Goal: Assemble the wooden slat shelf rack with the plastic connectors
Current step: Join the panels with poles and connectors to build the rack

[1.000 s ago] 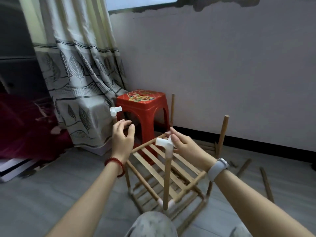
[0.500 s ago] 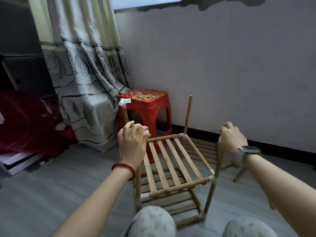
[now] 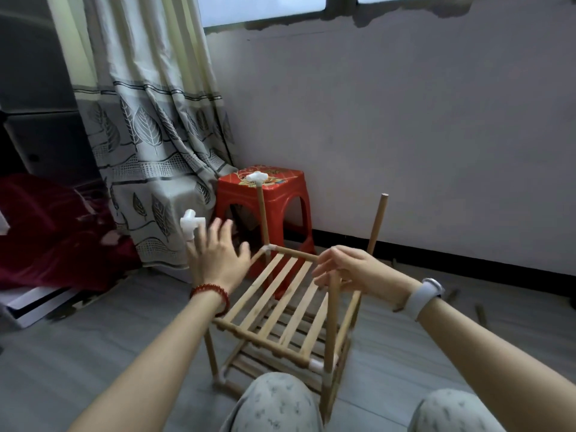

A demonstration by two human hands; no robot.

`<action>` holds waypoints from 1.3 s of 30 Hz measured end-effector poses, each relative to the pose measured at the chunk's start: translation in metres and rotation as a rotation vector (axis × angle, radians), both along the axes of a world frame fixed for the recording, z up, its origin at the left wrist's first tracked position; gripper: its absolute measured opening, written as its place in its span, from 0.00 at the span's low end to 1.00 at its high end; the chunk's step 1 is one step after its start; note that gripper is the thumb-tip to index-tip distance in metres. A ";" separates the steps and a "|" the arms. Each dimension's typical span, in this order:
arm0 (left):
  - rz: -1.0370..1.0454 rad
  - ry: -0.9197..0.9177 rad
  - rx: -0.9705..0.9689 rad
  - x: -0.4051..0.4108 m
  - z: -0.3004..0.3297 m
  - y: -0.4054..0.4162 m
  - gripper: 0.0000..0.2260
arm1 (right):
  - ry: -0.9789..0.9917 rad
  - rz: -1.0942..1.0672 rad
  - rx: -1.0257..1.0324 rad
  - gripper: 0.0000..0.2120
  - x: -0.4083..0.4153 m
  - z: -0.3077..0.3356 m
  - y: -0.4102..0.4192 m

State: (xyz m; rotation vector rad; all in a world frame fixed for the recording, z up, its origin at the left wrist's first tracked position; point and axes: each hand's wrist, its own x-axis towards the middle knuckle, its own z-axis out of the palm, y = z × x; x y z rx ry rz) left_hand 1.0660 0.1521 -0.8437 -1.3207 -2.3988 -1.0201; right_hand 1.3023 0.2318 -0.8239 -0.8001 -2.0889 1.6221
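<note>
The wooden slat rack stands on the floor in front of my knees, with two slatted shelves joined by white plastic connectors at the corners. A white connector caps the far left post. Another white connector caps the near left post, just beyond my left hand, which hovers with spread fingers and holds nothing. The far right post has a bare top. My right hand curls its fingers around the top of the near right post.
A red plastic stool stands right behind the rack against the wall. A leaf-patterned curtain hangs to the left, with a dark red blanket beside it. Loose wooden sticks lie on the grey floor at the right.
The rack has turned, and my left hand has let go of its corner and spread open. My right hand has come in from the right onto the near post.
</note>
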 end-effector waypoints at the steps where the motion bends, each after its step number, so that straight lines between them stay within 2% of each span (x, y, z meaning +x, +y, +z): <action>1: -0.174 -0.137 0.067 0.014 -0.001 -0.005 0.20 | 0.043 -0.066 -0.005 0.15 -0.002 0.000 0.003; 3: -0.553 -0.456 0.062 0.044 0.001 -0.016 0.14 | 0.070 -0.215 0.061 0.14 -0.002 -0.003 0.010; 4: -0.698 -0.562 0.001 0.058 0.001 -0.021 0.13 | 0.070 -0.271 0.089 0.13 -0.001 -0.007 0.014; 6: -0.854 -0.673 -0.110 0.083 -0.002 -0.022 0.13 | 0.043 -0.316 0.122 0.14 0.004 -0.016 0.022; 9: -0.823 -0.708 -0.091 0.113 -0.010 -0.010 0.03 | -0.113 -0.312 0.229 0.15 0.012 -0.034 0.030; 11: -0.776 -0.780 0.023 0.125 -0.016 -0.004 0.12 | -0.197 -0.314 0.280 0.14 0.014 -0.048 0.034; 14: -0.644 -0.916 0.287 0.124 -0.019 0.003 0.20 | -0.274 -0.315 0.284 0.13 0.017 -0.067 0.041; 17: -0.542 -0.915 0.391 0.099 -0.017 0.007 0.23 | -0.346 -0.295 0.277 0.13 0.020 -0.079 0.048; 19: -0.475 -0.884 0.409 0.073 -0.021 0.004 0.21 | -0.393 -0.259 0.276 0.12 0.017 -0.084 0.051; 24: -0.143 -0.756 0.494 0.012 -0.030 -0.005 0.19 | -0.404 -0.187 0.305 0.10 -0.011 -0.087 0.054; 27: 0.025 -0.470 0.383 0.017 -0.027 -0.015 0.08 | -0.396 -0.122 0.327 0.09 -0.026 -0.085 0.048; 28: 0.076 -0.326 0.361 0.021 -0.028 -0.018 0.07 | -0.397 -0.098 0.330 0.09 -0.028 -0.083 0.047; 29: 0.103 -0.145 0.349 0.026 -0.029 -0.019 0.12 | -0.403 -0.068 0.325 0.09 -0.029 -0.081 0.046; 31: 0.022 0.224 0.344 0.036 -0.032 -0.014 0.18 | -0.429 -0.001 0.296 0.08 -0.022 -0.076 0.046; 33: -0.195 0.390 0.293 0.054 -0.032 0.000 0.19 | -0.457 0.042 0.257 0.08 -0.005 -0.068 0.047; 36: -0.581 0.317 0.051 0.089 -0.038 0.026 0.21 | -0.477 0.029 0.231 0.08 0.029 -0.063 0.052; 39: -0.786 0.313 -0.345 0.130 -0.061 0.062 0.21 | -0.500 -0.096 0.192 0.08 0.085 -0.078 0.063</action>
